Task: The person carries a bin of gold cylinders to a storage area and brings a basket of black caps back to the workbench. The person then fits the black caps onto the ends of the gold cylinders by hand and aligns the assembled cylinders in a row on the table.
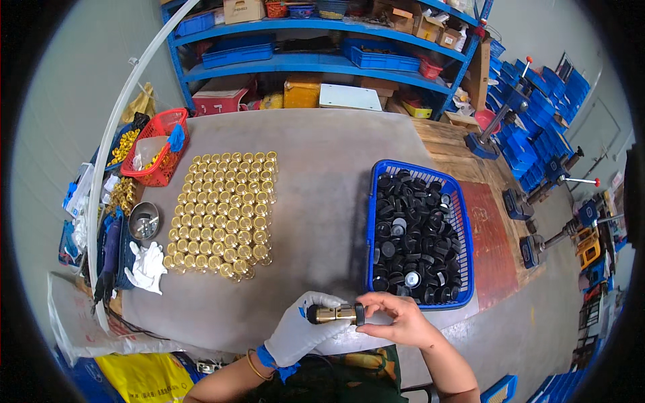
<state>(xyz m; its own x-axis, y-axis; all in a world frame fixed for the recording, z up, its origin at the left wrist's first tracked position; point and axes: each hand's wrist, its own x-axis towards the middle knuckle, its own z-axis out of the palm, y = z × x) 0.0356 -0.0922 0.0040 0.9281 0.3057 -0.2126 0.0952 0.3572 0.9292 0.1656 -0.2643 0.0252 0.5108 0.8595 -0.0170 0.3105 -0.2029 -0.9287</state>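
A brass cylinder (334, 314) lies sideways in my left hand (293, 332), which wears a white glove and is closed around it near the table's front edge. Something dark and rounded shows at the cylinder's left end. On its right end sits a black round cap (360, 314), pinched between thumb and fingers of my bare right hand (401, 324). Many more black caps (410, 235) fill the blue plastic basket (371, 228) just beyond that hand. Left of centre, rows of gold-topped pieces (222, 208) stand close together on the grey table (316, 174).
A steel bowl (144, 221) and a loose white glove (146, 266) lie at the left. Behind them stands a red basket (161, 168). Bench presses with levers (494, 131) line the right side. Blue shelving (302, 64) closes off the far side.
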